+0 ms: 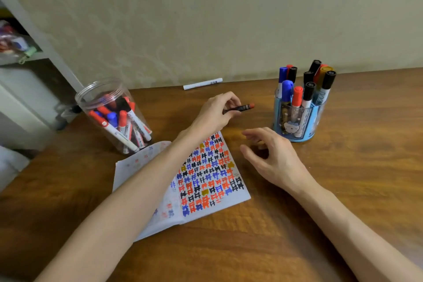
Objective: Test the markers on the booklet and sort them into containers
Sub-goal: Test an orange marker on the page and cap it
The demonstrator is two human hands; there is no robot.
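At the far left a pale grey shelf unit [34,57] stands beside the brown wooden worktop [343,190], with blurred clutter on its shelf. On the worktop's left a clear plastic jar [103,96] stands open-topped, with red-capped and blue-capped white markers [119,126] leaning inside it. Just beside its base lies an open white booklet [206,178]; its right page is filled with rows of black, red, blue and yellow test marks, and the left forearm crosses its left page. Past the booklet's far edge the left hand [215,113] pinches a dark marker with a red end [240,107] between thumb and curled fingers. It lies almost level, red end pointing right; whether it touches the wood cannot be told. Behind it a white capped marker [202,83] lies along the wall. The right hand [272,155] is palm down just right of the booklet, fingers loosely bent and apart, holding nothing. Near it, at the right, a round blue pen holder [299,126] holds upright markers with black, blue, red and yellow caps [297,96]
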